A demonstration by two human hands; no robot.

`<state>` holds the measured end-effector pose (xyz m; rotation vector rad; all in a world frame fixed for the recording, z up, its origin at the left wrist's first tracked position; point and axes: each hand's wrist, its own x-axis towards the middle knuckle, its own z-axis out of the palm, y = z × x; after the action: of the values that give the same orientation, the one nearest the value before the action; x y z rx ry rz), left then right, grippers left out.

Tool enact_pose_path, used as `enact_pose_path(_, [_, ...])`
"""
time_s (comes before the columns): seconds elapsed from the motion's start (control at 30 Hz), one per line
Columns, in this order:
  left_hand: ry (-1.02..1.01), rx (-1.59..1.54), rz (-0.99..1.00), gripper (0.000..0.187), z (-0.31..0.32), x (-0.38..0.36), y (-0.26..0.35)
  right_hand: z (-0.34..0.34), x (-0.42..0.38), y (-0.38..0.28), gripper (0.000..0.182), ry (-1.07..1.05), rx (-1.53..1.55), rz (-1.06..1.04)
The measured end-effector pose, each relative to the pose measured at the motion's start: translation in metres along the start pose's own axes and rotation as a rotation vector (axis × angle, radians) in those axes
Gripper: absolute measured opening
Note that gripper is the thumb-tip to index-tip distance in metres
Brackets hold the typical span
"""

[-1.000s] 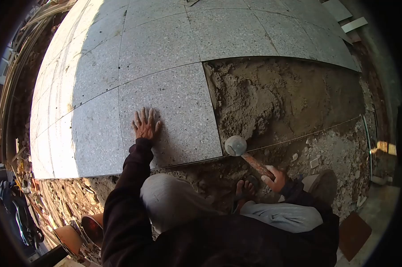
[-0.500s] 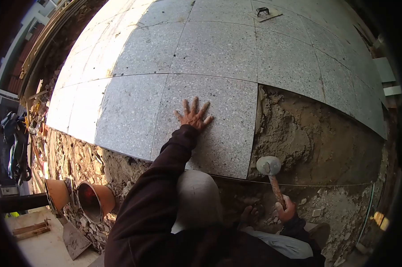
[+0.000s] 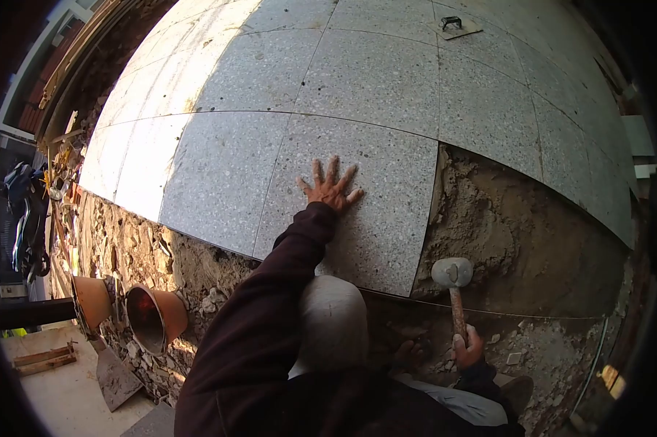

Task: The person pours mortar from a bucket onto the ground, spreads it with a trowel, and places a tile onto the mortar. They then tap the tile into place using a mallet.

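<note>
My left hand [image 3: 330, 191] lies flat with spread fingers on a grey speckled terrazzo tile [image 3: 378, 211] at the front row's end. In my right hand [image 3: 469, 347] is a mallet [image 3: 452, 272], gripped by its dirt-covered wooden handle. Its pale rounded head is over the wet mortar bed [image 3: 488, 226], to the right of the tile's edge. A taut string [image 3: 517, 316] runs along the front of the bed. My knee is close to the tile's near edge.
Two orange buckets [image 3: 156, 318] and a shovel [image 3: 117, 375] are at lower left, by broken rubble [image 3: 124, 237]. A float with a black handle [image 3: 459, 28] rests on the laid tiles at the back. More rubble [image 3: 547, 357] is at lower right.
The view has turned slightly, so the tiles and both hands appear shifted a little to the right. My left hand stays flat on the same tile; my right still grips the mallet.
</note>
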<state>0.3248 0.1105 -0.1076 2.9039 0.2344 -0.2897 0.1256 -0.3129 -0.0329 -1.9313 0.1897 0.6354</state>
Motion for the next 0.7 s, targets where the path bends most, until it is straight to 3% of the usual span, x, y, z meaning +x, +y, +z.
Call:
enact_pose_path(0.1, [0.024, -0.061, -0.005, 0.064, 0.0, -0.004, -0.005, 0.007, -0.009, -0.011, 0.029, 0.041, 0.018, 0.03])
enact_pose_path(0.17, [0.065, -0.138, 0.009, 0.063, 0.005, -0.006, -0.011, 0.006, -0.017, -0.009, 0.03, 0.024, -0.151, -0.085])
enact_pose_path(0.27, [0.131, -0.207, -0.005, 0.063, 0.019, -0.004, -0.015, 0.002, -0.029, -0.012, 0.033, -0.027, -0.14, 0.027])
enact_pose_path(0.5, [0.206, -0.246, 0.002, 0.061, 0.024, -0.007, -0.021, 0.01, -0.025, -0.029, 0.032, 0.021, -0.261, -0.016])
enact_pose_path(0.6, [0.176, -0.244, -0.002, 0.06, 0.02, -0.007, -0.02, 0.005, -0.013, -0.03, 0.044, 0.019, -0.289, -0.028])
enact_pose_path(0.7, [0.188, -0.243, 0.003, 0.06, 0.02, -0.007, -0.02, 0.003, 0.001, -0.037, 0.043, -0.037, -0.326, -0.098])
